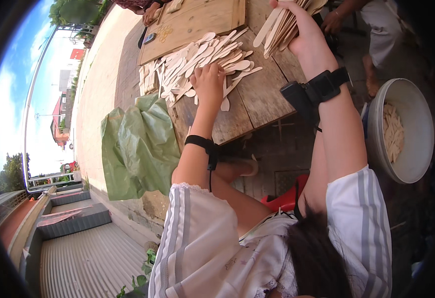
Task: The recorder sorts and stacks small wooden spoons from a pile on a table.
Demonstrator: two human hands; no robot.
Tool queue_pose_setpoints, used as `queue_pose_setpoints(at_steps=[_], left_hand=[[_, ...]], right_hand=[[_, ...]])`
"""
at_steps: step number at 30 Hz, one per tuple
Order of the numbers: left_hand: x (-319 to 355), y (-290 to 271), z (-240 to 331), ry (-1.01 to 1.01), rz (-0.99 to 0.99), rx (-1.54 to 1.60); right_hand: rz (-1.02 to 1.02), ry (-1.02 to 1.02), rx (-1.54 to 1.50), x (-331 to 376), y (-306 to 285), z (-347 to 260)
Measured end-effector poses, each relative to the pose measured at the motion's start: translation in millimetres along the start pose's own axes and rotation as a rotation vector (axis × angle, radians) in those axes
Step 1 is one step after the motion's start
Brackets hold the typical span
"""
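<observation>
A loose heap of pale wooden spoons (192, 59) lies on the worn wooden table (257, 99). My left hand (208, 82) rests at the heap's near edge with its fingers curled down among the spoons. Whatever is under those fingertips is hidden. Further right and higher, my right hand (304, 32) is closed around a thick bundle of wooden spoons (279, 27), which fan out to the left of my palm. Black straps with small devices circle both my forearms.
A wooden tray (197, 27) stands behind the heap, with another person's hand (151, 13) by it. Green plastic sheeting (135, 149) hangs at the table's left. A white bucket (416, 164) holding wooden pieces is at right, near another person's leg (376, 44).
</observation>
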State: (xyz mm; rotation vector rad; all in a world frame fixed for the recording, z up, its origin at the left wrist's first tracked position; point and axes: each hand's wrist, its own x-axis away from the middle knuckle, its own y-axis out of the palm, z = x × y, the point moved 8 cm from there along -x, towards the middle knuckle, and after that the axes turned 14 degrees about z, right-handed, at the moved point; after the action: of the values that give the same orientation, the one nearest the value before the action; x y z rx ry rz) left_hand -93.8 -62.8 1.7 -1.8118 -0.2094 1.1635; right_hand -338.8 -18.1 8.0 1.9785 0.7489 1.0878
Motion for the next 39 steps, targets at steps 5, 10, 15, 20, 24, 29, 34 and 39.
queue_pose_setpoints(at_steps=[5, 10, 15, 20, 24, 29, 34, 39], left_hand=[[4.9, 5.4, -3.4, 0.021, 0.005, -0.017], [3.4, 1.0, -11.5, 0.003, 0.091, -0.047], [-3.4, -25.9, -18.5, -0.171, 0.095, 0.141], [11.8, -31.3, -8.9, -1.009, -0.318, 1.41], [18.1, -21.7, -3.1, -1.075, -0.413, 1.688], [21.7, -20.2, 2.8, -1.033, -0.354, 1.622], [6.8, -39.3, -9.6, -0.541, -0.114, 0.621], [9.9, -12.8, -51.0, -0.197, -0.03, -0.052]], right_hand=[[-0.077, -0.003, 0.191, 17.2, 14.4, 3.0], [-0.132, 0.047, 0.246, 30.3, 18.8, 17.2], [-0.225, -0.158, 0.514, 21.2, 21.9, 15.3], [-0.303, -0.215, 0.673, 46.4, 31.2, 45.0], [-0.365, 0.014, 0.758, 77.6, 39.8, 102.8], [-0.338, 0.062, 0.868, 67.0, 28.9, 126.8], [-0.209, -0.075, 0.752, 48.8, 28.6, 98.7], [-0.132, -0.015, 0.541, 41.7, 30.0, 84.8]])
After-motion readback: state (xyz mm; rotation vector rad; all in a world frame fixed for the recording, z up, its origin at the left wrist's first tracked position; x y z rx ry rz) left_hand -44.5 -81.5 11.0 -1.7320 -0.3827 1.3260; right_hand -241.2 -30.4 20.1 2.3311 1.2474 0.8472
